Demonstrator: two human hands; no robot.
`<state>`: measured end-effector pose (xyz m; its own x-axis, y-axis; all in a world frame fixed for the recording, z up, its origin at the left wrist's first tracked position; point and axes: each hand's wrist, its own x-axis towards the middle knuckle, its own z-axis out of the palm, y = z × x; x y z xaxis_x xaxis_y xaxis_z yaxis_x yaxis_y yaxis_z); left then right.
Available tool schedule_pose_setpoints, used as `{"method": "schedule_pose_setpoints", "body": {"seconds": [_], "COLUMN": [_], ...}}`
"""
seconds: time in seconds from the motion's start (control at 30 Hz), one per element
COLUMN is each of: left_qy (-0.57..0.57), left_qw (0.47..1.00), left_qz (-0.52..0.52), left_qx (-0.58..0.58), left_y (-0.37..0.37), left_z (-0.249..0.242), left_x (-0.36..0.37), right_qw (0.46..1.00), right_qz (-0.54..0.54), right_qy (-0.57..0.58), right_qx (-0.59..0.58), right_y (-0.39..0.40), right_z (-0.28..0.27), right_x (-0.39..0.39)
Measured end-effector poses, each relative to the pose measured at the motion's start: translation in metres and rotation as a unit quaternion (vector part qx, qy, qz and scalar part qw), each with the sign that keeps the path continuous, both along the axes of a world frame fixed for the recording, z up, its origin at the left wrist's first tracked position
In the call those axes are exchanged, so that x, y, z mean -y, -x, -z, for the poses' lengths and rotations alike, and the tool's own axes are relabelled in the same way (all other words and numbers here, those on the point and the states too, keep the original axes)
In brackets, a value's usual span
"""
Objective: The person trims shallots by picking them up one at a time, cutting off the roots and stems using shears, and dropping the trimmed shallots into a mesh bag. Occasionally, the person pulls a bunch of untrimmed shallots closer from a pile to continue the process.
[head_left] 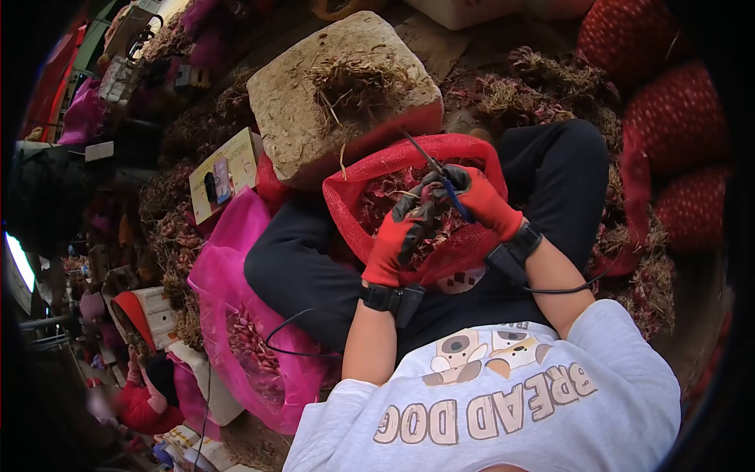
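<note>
Gloved hands (pixel 481 195) (scissors (pixel 451 191) in right)

Fabric gloves (pixel 386 253) are red and black, the slim metal scissors (pixel 448 189) blue-handled, the round mesh sack (pixel 347 211) bright red.

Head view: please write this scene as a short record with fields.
Left hand: gloved, holding a small red bulb
Right hand: gloved, holding scissors
Between the legs: open red bag
Beside the left leg: pink bag with bulbs inside
On the pale block: dry roots
Far right: full red sacks
</note>
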<state>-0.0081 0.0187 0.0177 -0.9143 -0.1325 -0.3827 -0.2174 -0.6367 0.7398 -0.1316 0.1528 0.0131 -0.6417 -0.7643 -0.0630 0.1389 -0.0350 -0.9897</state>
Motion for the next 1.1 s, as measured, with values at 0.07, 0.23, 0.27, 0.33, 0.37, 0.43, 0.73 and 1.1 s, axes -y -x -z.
{"method": "schedule_pose_setpoints", "body": {"seconds": [0.07,0.23,0.27,0.33,0.37,0.43,0.73,1.1], "left_qy": [0.010,0.230,0.323,0.326,0.235,0.133,0.041,0.237], "left_qw": [0.999,0.970,0.943,0.943,0.970,0.990,0.997,0.967], "left_qz": [0.020,0.074,0.070,0.060,0.054,0.049,0.066,-0.036], "left_qx": [0.037,-0.014,-0.046,-0.043,-0.010,0.015,0.030,-0.085], "left_y": [-0.002,-0.006,-0.009,-0.010,-0.007,-0.006,-0.004,-0.008], "left_z": [0.006,0.020,0.021,0.025,0.027,0.027,0.002,0.013], "left_x": [0.000,0.012,0.014,0.018,0.018,0.016,0.004,0.009], "right_qw": [1.000,0.999,0.997,0.991,0.992,0.992,0.990,0.988], "right_qz": [0.006,0.014,0.010,0.002,-0.012,-0.042,-0.036,0.066], "right_qy": [-0.011,-0.035,-0.041,-0.054,-0.039,-0.011,0.010,-0.090], "right_qx": [0.006,0.029,0.061,0.125,0.122,0.116,0.135,-0.102], "right_y": [0.000,0.003,0.004,0.004,0.004,0.004,0.004,0.002], "right_z": [0.010,0.006,0.002,-0.006,-0.008,-0.011,-0.001,-0.021], "right_x": [-0.002,-0.006,-0.007,-0.009,-0.009,-0.009,-0.008,-0.004]}}
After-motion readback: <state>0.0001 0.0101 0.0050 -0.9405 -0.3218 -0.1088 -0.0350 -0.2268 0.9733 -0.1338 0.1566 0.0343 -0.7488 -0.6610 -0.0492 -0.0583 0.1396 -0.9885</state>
